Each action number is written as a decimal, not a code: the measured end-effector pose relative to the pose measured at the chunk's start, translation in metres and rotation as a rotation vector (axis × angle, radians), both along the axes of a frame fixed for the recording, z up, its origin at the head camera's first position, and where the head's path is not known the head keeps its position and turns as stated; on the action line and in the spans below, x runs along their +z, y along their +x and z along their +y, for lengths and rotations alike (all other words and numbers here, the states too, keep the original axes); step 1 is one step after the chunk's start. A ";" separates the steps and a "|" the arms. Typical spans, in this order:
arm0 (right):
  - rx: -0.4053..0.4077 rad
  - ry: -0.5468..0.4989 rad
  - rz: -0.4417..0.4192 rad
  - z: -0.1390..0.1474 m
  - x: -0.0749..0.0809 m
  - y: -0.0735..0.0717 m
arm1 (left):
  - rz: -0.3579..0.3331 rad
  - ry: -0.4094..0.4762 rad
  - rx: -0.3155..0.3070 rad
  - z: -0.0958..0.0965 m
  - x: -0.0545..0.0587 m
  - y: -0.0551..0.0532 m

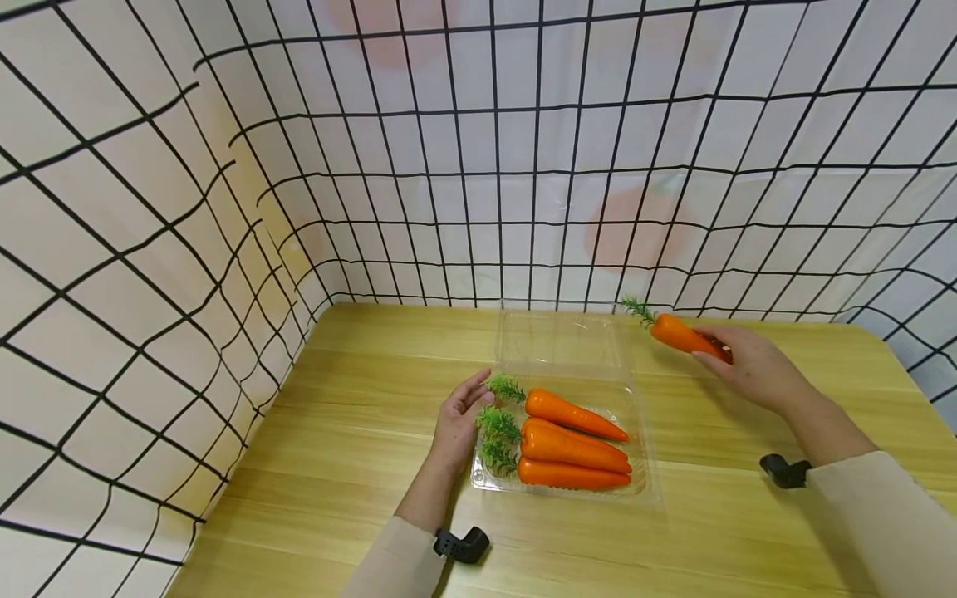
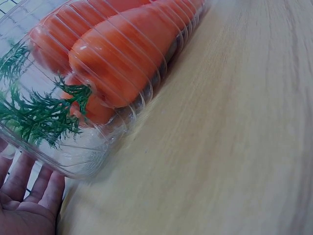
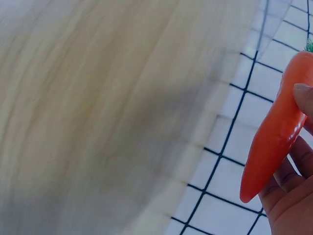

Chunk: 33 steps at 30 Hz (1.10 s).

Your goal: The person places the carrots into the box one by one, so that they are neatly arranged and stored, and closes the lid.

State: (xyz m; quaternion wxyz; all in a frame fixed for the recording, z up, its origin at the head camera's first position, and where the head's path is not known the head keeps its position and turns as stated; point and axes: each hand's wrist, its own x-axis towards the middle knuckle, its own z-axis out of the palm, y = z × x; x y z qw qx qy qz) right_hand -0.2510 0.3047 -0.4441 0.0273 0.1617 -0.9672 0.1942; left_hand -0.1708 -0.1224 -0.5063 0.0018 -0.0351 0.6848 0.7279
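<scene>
Pinching a carrot (image 1: pixel 675 332): right grip (image 1: pixel 755 365); relaxed beside container (image 1: pixel 637 415): left grip (image 1: pixel 454 425).

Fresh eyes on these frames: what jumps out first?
The eye likely lands first on the bright orange, green-topped carrot in the person's right-hand grip, above the far right of the yellowish wood-grain table. Next come similar orange carrots in a clear plastic tray near mid-table, the left-hand grip at their leafy end. Behind, a white backdrop with black grid lines fills the head view's upper part.
</scene>
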 end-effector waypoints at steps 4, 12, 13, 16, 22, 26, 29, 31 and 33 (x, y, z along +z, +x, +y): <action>0.007 0.002 0.004 -0.008 0.006 0.003 | 0.000 0.002 -0.004 0.000 0.000 0.000; 0.081 0.003 0.107 -0.025 0.021 0.013 | -0.003 -0.007 -0.006 0.000 0.000 0.000; 0.090 -0.003 0.116 -0.027 0.022 0.014 | -0.003 -0.007 -0.005 0.000 0.000 0.000; 0.112 -0.007 0.146 -0.033 0.028 0.018 | 0.000 -0.007 -0.005 0.000 0.000 -0.001; 0.139 0.004 0.184 -0.045 0.036 0.025 | 0.004 -0.004 -0.001 0.000 0.000 -0.001; 0.157 0.008 0.184 -0.053 0.041 0.032 | 0.006 -0.004 -0.002 0.000 0.000 0.000; 0.181 0.003 0.202 -0.059 0.044 0.036 | 0.007 -0.003 -0.004 0.000 0.000 0.000; 0.202 -0.003 0.217 -0.063 0.046 0.038 | 0.007 -0.006 -0.005 0.000 0.000 0.000; 0.226 -0.008 0.242 -0.067 0.047 0.040 | 0.007 -0.007 -0.004 -0.001 0.000 0.000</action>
